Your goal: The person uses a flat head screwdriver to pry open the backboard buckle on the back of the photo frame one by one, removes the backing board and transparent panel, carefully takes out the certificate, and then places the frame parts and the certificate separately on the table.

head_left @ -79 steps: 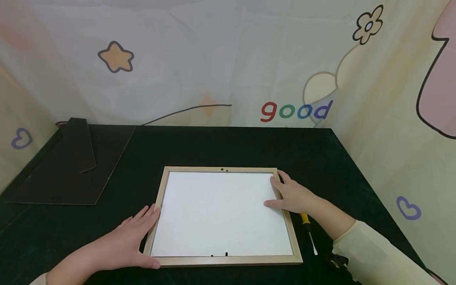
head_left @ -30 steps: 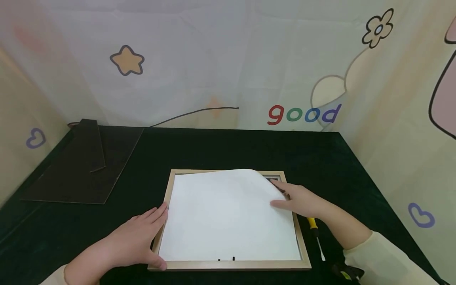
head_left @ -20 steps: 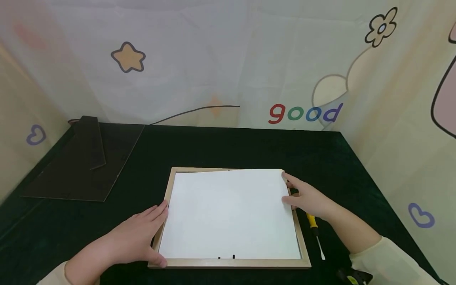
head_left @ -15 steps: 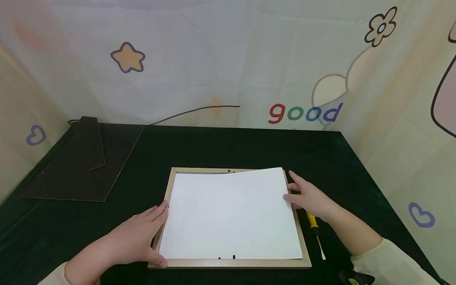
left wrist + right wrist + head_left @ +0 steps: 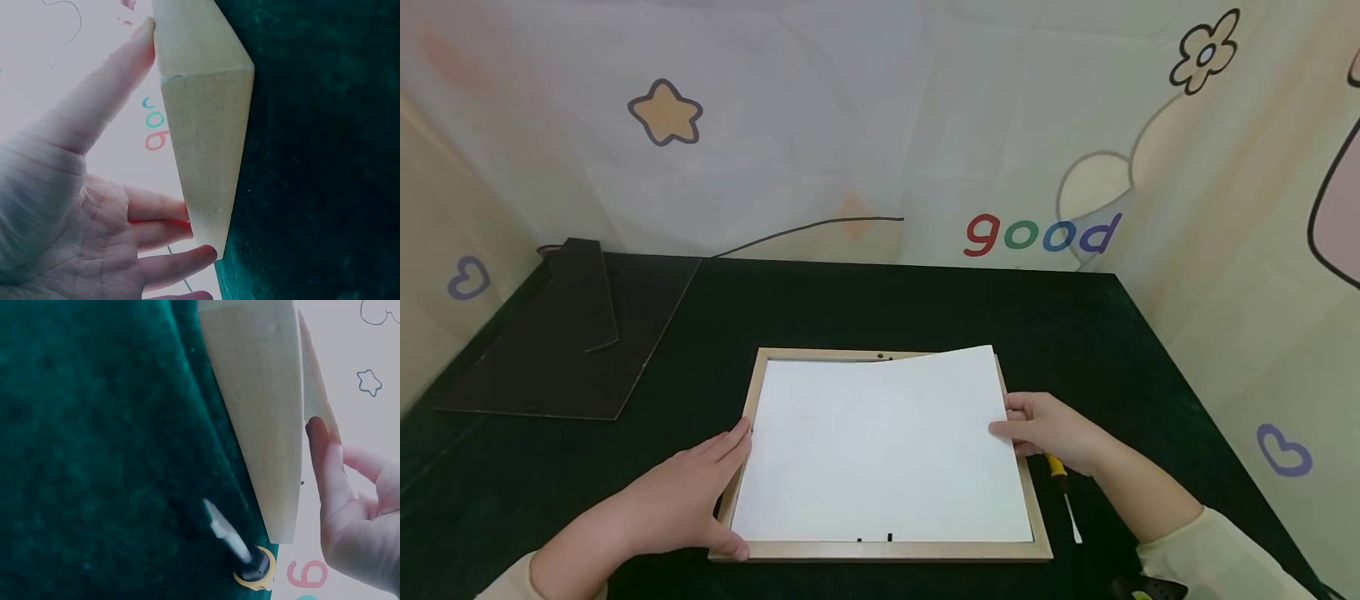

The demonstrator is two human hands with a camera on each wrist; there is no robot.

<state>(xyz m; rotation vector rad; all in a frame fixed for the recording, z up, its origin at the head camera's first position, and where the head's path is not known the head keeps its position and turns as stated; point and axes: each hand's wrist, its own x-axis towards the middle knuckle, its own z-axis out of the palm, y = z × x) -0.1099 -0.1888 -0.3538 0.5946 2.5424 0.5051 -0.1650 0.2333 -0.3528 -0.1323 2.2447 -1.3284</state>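
Note:
A pale wooden picture frame [image 5: 887, 551] lies back side up on the dark green cloth, small black tabs on its near and far bars. Over its opening spreads a white sheet of paper [image 5: 880, 454], its far right corner raised above the frame. My right hand [image 5: 1052, 429] pinches the sheet's right edge between thumb and fingers; in the right wrist view the thumb [image 5: 319, 450] lies against the lifted edge. My left hand [image 5: 677, 500] rests on the frame's left side, fingers straight, thumb at the near left corner. The left wrist view shows this frame corner [image 5: 206, 112] close up.
A screwdriver [image 5: 1063, 496] with a yellow and black handle lies right of the frame, partly under my right hand. Near the right sleeve is a black object [image 5: 1150, 588], cut off by the image edge. A black backing board [image 5: 535, 367] with a stand leg lies at left.
The sheet lay flat inside the frame; my right hand first bent up its far right corner, then took its right edge. The hand has since slid slightly nearer along it. My left hand stays put.

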